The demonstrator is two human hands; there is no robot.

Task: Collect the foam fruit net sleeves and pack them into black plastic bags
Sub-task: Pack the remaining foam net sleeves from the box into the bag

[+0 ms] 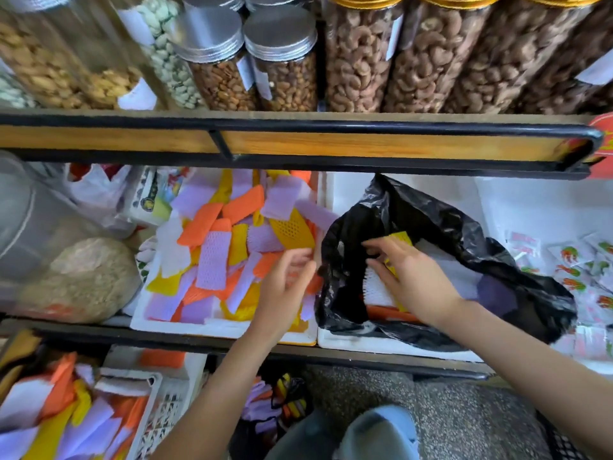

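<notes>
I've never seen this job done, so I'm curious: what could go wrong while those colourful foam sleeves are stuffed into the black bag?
The black bag lies limp in its white box, so its mouth may fold shut as the right hand reaches in. The loose sleeves heaped by the left hand might get knocked over the front rim of the sleeve box.

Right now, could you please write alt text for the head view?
A person's right hand holds a yellow foam net sleeve inside a black plastic bag; the left hand hovers over a white foam box of orange, purple and yellow sleeves.
</notes>
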